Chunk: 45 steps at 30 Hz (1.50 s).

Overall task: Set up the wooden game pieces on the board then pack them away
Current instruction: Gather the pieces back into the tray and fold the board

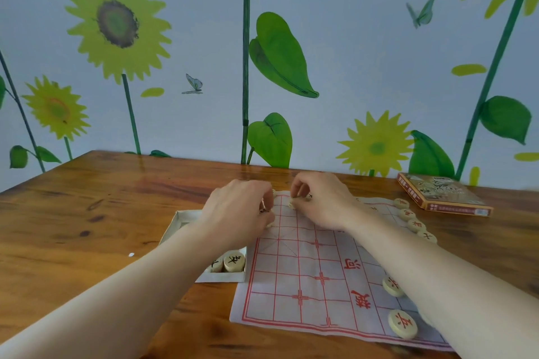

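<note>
A white cloth board (309, 274) with a red grid lies on the wooden table. At its far left corner my left hand (236, 207) has its fingers curled round round wooden pieces. Just to the right, my right hand (320, 198) pinches a piece (291, 203) at the board's far edge. Several pieces (414, 223) with red marks line the far right edge. Two more red-marked pieces (402, 323) sit near my right forearm. A white box tray (180, 220) left of the board holds black-marked pieces (233, 261), partly hidden by my left arm.
The box lid (443, 194) with printed artwork lies at the far right of the table. A wall with painted sunflowers stands right behind the table. A small white speck (131, 254) lies on the bare wood (87, 227) to the left.
</note>
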Available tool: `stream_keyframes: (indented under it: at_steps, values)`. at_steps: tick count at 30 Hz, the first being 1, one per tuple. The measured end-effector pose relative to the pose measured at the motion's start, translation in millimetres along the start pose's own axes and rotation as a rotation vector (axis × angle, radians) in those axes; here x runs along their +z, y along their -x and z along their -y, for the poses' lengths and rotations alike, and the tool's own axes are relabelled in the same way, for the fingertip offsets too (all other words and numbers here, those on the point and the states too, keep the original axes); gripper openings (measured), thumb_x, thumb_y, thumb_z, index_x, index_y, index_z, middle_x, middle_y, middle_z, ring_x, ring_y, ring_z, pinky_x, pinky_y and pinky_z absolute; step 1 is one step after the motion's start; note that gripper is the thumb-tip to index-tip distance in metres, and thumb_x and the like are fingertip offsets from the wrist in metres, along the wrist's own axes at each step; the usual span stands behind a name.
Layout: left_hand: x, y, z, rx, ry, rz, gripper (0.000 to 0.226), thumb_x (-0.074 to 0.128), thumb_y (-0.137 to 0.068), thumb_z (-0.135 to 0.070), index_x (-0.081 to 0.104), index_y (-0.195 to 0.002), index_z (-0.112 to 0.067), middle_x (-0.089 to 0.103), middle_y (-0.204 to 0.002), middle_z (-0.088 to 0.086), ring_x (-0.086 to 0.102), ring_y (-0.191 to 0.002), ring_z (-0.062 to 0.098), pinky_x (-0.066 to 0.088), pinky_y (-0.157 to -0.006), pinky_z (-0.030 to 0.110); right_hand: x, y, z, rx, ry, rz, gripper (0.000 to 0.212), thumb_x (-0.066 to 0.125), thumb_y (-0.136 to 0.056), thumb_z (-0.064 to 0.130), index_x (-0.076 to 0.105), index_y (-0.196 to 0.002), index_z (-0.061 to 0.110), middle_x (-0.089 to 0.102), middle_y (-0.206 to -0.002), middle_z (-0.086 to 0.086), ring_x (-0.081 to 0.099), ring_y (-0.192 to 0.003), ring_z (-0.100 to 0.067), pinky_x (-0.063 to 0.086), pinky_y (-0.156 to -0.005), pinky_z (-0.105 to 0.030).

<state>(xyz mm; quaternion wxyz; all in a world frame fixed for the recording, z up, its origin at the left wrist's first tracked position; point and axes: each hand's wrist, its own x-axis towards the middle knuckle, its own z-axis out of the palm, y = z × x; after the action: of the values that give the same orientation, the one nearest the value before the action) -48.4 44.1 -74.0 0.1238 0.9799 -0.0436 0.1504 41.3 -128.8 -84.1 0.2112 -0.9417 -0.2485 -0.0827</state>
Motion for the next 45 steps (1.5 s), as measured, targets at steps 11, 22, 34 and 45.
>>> stream_keyframes:
  at_steps: [11, 22, 34, 45]
  values:
    - [20, -2, 2, 0.022, -0.103, -0.061, 0.012, 0.061, -0.092, -0.038, 0.058, -0.103, -0.033, 0.067, -0.103, -0.009, 0.056, -0.105, 0.021, 0.042, -0.094, 0.042, 11, 0, -1, -0.041, 0.103, -0.037, 0.009, 0.065, -0.093, 0.035, 0.056, -0.096, 0.035, 0.058, -0.096, 0.015, 0.049, -0.110, -0.020, 0.039, -0.092, -0.044]
    - [-41, 37, 45, -0.035, 0.090, 0.021, 0.010, 0.073, -0.084, -0.041, 0.064, -0.087, -0.038, 0.066, -0.085, -0.022, 0.063, -0.074, -0.006, 0.046, -0.062, 0.012, -5, 44, 58, -0.375, -0.342, -0.012, 0.010, 0.077, -0.089, 0.033, 0.067, -0.090, 0.030, 0.068, -0.089, 0.017, 0.059, -0.091, -0.002, 0.043, -0.076, -0.013]
    - [-36, 60, 61, -0.131, 0.214, 0.151, 0.017, 0.078, -0.077, -0.045, 0.065, -0.080, -0.034, 0.070, -0.082, -0.015, 0.066, -0.072, 0.002, 0.053, -0.063, 0.019, 18, 55, 79, -0.307, -0.303, 0.152, 0.010, 0.074, -0.091, 0.033, 0.064, -0.094, 0.032, 0.066, -0.095, 0.015, 0.060, -0.091, 0.001, 0.041, -0.069, -0.012]
    - [-44, 69, 62, -0.172, 0.434, 0.188, 0.015, 0.061, -0.091, -0.013, 0.066, -0.090, -0.026, 0.077, -0.082, -0.007, 0.068, -0.067, 0.006, 0.047, -0.056, 0.020, 21, 58, 78, -0.308, -0.290, 0.171, 0.019, 0.055, -0.098, 0.010, 0.068, -0.095, 0.023, 0.063, -0.092, 0.016, 0.049, -0.101, 0.011, 0.035, -0.074, -0.003]
